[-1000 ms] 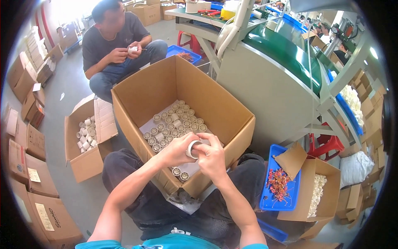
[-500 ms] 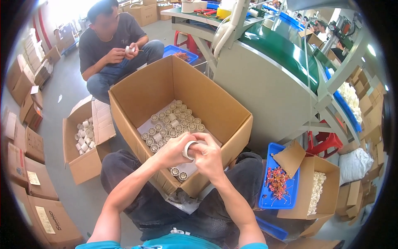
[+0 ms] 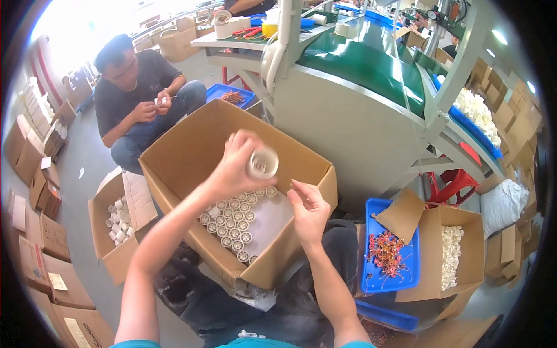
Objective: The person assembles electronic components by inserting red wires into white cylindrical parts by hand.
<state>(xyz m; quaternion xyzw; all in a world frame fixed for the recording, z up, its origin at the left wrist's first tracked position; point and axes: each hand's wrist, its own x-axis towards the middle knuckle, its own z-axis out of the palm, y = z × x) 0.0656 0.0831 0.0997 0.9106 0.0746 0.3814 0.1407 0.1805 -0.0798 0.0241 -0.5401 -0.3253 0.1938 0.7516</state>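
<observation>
In my left hand [image 3: 229,165], raised over the large cardboard box [image 3: 188,142], is a short white plastic cylinder [image 3: 263,164], its round end facing me; both are blurred by motion. My right hand [image 3: 308,211] hovers apart from it, above the box's right side, with thumb and forefinger drawn together; anything between them is too small to make out. Below, rows of similar white cylinders [image 3: 235,220] stand packed on end, showing ribbed insides. A pale sheet [image 3: 275,214] lies bare beside them at the right. My left forearm and hand cover part of the rows.
A smaller box of loose white cylinders [image 3: 119,221] stands left. At right are a blue tray [image 3: 371,278] of red parts with wires and a box of small cream parts [image 3: 451,255]. Beyond runs a green conveyor [image 3: 365,64]. A co-worker [image 3: 136,87] sits far left, handling a white piece.
My hands have come apart: the left has lifted the white cylinder up and away, while the right has moved slightly right. The view has shifted a little to the right.
</observation>
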